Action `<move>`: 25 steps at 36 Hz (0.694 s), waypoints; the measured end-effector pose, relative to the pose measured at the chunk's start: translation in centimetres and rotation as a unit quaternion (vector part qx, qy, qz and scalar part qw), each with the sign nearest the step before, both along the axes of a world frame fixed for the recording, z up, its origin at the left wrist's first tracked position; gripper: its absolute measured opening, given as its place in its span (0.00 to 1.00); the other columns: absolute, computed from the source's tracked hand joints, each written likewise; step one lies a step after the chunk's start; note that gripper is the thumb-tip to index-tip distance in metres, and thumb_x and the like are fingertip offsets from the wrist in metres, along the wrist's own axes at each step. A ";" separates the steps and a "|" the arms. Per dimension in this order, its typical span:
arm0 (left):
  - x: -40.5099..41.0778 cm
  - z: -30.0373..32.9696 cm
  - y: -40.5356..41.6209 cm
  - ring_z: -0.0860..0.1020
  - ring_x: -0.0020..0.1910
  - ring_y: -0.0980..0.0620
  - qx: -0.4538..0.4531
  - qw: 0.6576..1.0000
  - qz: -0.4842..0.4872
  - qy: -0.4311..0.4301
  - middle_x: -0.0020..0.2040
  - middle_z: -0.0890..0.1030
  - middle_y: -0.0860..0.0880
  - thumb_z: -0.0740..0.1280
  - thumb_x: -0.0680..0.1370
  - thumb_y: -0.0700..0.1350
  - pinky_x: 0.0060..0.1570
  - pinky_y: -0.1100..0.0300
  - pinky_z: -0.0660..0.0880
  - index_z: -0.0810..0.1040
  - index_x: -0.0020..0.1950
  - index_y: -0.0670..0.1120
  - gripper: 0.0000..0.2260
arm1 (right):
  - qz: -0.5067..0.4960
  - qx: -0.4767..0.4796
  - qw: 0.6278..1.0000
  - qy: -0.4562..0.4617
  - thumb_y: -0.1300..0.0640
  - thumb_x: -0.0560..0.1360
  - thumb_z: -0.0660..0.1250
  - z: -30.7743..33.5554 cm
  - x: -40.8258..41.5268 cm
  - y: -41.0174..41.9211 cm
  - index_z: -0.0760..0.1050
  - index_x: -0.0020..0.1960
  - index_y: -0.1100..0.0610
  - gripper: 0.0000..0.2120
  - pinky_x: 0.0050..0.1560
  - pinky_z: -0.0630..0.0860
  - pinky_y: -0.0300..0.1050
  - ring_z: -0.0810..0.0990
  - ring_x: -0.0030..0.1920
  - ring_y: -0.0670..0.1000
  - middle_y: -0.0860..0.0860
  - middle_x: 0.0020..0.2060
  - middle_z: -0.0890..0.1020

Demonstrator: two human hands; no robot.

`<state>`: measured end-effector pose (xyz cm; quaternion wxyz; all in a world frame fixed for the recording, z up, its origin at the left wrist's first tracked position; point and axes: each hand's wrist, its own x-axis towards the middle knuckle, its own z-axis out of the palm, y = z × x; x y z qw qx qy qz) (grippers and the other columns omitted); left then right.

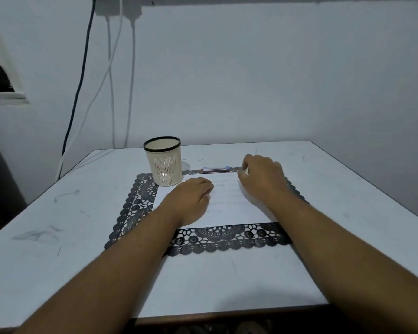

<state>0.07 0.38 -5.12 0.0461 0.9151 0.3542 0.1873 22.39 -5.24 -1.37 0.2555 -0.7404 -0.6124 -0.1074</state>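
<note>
We see the right fingers point(244, 169) curled, pinching the right end of the pen point(215, 169), which lies across the far edge of the paper point(232, 210). The right hand point(261, 175) is palm down with its arm stretched forward. The left hand point(191, 196) rests on the paper, fingers loosely bent and holding nothing, beside the cup point(163, 162).
</note>
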 end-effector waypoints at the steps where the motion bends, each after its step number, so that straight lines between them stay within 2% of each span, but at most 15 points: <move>1: 0.0 0.0 0.0 0.71 0.70 0.50 -0.002 1.000 -0.002 -0.002 0.72 0.75 0.52 0.58 0.85 0.46 0.70 0.54 0.68 0.75 0.73 0.46 0.18 | -0.028 -0.016 0.999 -0.004 0.48 0.80 0.65 0.1 0.6 0.1 0.76 0.50 0.51 0.07 0.52 0.65 0.52 0.77 0.52 0.57 0.50 0.47 0.80; 4: -0.1 0.0 0.1 0.70 0.70 0.50 -0.013 1.000 -0.004 -0.003 0.72 0.74 0.52 0.57 0.85 0.46 0.70 0.54 0.68 0.75 0.73 0.46 0.17 | -0.066 -0.077 0.995 -0.015 0.48 0.77 0.66 -0.3 1.9 0.0 0.75 0.49 0.52 0.07 0.50 0.66 0.51 0.76 0.51 0.58 0.50 0.45 0.77; 6: -0.1 0.1 0.0 0.70 0.70 0.50 -0.024 1.000 -0.005 -0.001 0.73 0.74 0.51 0.57 0.85 0.46 0.70 0.54 0.68 0.75 0.74 0.46 0.18 | -0.070 -0.100 0.992 -0.012 0.48 0.77 0.66 -0.6 2.0 -0.1 0.75 0.48 0.51 0.07 0.49 0.66 0.49 0.76 0.48 0.57 0.50 0.44 0.78; 15: -0.2 0.5 -0.2 0.69 0.71 0.52 -0.046 0.999 -0.001 0.005 0.73 0.73 0.52 0.56 0.86 0.47 0.71 0.53 0.68 0.75 0.73 0.45 0.18 | -0.075 -0.108 0.991 -0.031 0.45 0.77 0.66 -0.6 1.1 0.0 0.72 0.46 0.53 0.11 0.51 0.69 0.50 0.77 0.53 0.59 0.51 0.44 0.76; 18: -0.2 0.6 -0.5 0.71 0.68 0.52 -0.053 0.999 -0.001 0.007 0.70 0.74 0.52 0.57 0.85 0.47 0.68 0.52 0.70 0.77 0.67 0.45 0.15 | -0.071 -0.102 0.992 -0.014 0.45 0.75 0.67 -0.4 0.5 -0.4 0.70 0.38 0.54 0.15 0.46 0.69 0.49 0.77 0.49 0.58 0.49 0.39 0.75; 20: -0.3 0.7 -0.7 0.71 0.69 0.51 -0.053 0.999 -0.001 0.004 0.70 0.73 0.50 0.57 0.85 0.46 0.67 0.50 0.72 0.78 0.62 0.44 0.13 | -0.070 -0.091 0.993 0.011 0.45 0.75 0.68 0.1 0.2 -0.7 0.71 0.37 0.54 0.14 0.43 0.70 0.48 0.77 0.47 0.57 0.50 0.38 0.76; 22: -0.5 1.0 -0.9 0.66 0.75 0.50 -0.033 0.999 0.000 -0.010 0.77 0.67 0.48 0.59 0.85 0.46 0.72 0.53 0.67 0.75 0.70 0.44 0.16 | -0.067 -0.086 0.993 0.039 0.47 0.77 0.67 0.8 0.1 -1.1 0.74 0.40 0.56 0.14 0.41 0.69 0.47 0.76 0.46 0.57 0.51 0.40 0.76; 23: -0.6 1.1 -1.0 0.64 0.76 0.50 -0.020 0.999 0.001 -0.029 0.79 0.65 0.48 0.60 0.84 0.46 0.73 0.55 0.65 0.72 0.75 0.44 0.19 | -0.059 -0.076 0.994 0.053 0.48 0.78 0.67 1.3 0.2 -1.3 0.75 0.40 0.56 0.14 0.38 0.69 0.46 0.77 0.44 0.58 0.52 0.39 0.76; 25: -0.8 1.4 -1.2 0.64 0.77 0.50 0.012 0.997 -0.001 -0.077 0.79 0.66 0.49 0.62 0.84 0.47 0.74 0.56 0.64 0.68 0.79 0.44 0.23 | -0.036 -0.036 0.994 0.092 0.52 0.79 0.66 2.3 0.3 -1.9 0.74 0.38 0.57 0.14 0.33 0.68 0.46 0.78 0.39 0.58 0.53 0.36 0.78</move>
